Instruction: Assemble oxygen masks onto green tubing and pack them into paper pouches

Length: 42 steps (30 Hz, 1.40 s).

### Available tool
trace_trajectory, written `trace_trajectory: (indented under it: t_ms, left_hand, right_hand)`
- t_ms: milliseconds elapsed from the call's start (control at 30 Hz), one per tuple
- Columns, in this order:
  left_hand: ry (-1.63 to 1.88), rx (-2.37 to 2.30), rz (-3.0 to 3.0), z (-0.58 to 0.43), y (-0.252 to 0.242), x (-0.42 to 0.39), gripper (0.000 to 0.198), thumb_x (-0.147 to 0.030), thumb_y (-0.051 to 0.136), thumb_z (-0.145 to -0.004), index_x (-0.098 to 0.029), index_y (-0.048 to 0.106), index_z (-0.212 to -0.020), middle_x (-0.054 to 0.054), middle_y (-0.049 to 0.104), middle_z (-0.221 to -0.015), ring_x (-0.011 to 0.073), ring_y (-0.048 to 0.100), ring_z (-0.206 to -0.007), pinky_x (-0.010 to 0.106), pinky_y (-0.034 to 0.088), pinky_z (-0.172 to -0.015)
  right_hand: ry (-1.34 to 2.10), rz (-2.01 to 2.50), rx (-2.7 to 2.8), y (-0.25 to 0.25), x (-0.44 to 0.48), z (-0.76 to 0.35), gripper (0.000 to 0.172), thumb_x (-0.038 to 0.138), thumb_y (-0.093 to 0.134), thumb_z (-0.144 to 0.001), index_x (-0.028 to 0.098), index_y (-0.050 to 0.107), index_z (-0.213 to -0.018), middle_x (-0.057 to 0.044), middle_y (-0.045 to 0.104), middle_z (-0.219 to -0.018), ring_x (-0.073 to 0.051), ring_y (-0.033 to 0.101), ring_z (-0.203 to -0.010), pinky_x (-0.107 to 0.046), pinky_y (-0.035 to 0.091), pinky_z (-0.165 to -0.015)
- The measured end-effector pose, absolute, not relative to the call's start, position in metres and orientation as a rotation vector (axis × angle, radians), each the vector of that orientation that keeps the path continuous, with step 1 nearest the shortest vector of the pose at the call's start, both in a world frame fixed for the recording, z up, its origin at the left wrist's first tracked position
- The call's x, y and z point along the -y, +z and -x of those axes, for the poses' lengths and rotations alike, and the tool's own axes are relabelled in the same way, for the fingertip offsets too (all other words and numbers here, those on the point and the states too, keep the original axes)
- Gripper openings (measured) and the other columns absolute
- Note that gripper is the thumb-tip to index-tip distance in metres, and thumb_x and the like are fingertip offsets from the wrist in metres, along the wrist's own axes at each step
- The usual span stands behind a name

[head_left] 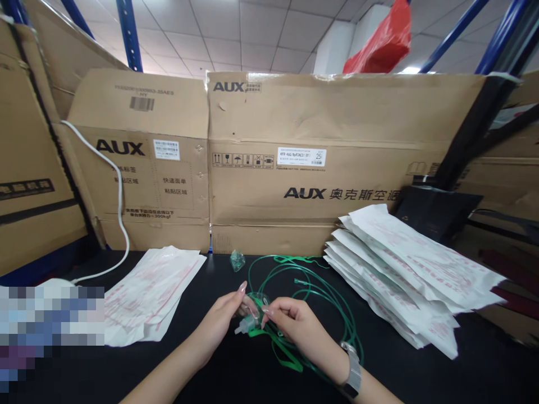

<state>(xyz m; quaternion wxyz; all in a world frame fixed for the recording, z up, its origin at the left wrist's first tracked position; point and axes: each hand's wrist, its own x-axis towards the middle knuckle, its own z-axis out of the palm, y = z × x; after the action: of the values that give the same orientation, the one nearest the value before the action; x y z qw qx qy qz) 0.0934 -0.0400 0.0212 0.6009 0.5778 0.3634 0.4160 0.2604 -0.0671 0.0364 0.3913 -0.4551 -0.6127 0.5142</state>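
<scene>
A clear, green-tinted oxygen mask (249,324) is held low over the black tabletop, its pale connector pointing down and left. My left hand (225,314) grips it from the left with thumb raised and fingers curled around the plastic. From the right, my right hand (301,325) pinches at the mask's edge; the small detail between its fingertips is hard to make out. A bright green strap (288,358) hangs from the mask below my right hand. Coiled green tubing (351,317) lies behind and to the right. Beyond my left hand sits a small crumpled green plastic piece (237,260).
White printed packets (151,294) lie at left, and a taller stack of similar packets (404,275) stands at right. Cardboard boxes (261,207) wall off the back. A white cable (122,207) runs down the left side. A black box (435,210) stands behind the right stack.
</scene>
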Motion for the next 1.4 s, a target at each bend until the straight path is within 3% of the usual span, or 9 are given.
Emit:
trace_trajectory:
  t_ms: [667, 1400]
  left_hand:
    - [0.982, -0.838, -1.363, -0.0924, 0.0175, 0.038, 0.046, -0.05, 0.038, -0.081, -0.014, 0.062, -0.064, 0.004, 0.063, -0.066, 0.0189, 0.056, -0.07, 0.031, 0.038, -0.074]
    - [0.958, -0.849, -1.37, -0.0935, 0.0221, 0.04, 0.048, -0.053, 0.038, -0.079, -0.015, 0.06, -0.061, 0.003, 0.062, -0.062, 0.0184, 0.056, -0.066, 0.03, 0.04, -0.069]
  right_hand:
    - [1.272, 1.153, 1.551, 0.0356, 0.0668, -0.261, 0.031, 0.044, 0.057, -0.073, 0.015, 0.062, -0.064, 0.008, 0.029, -0.043, -0.006, 0.023, -0.043, -0.022, 0.021, -0.045]
    - [1.231, 1.175, 1.656, 0.032, 0.0672, -0.2602, 0.035, 0.045, 0.054, -0.076, 0.014, 0.062, -0.062, 0.006, 0.034, -0.047, -0.006, 0.024, -0.045, -0.021, 0.019, -0.044]
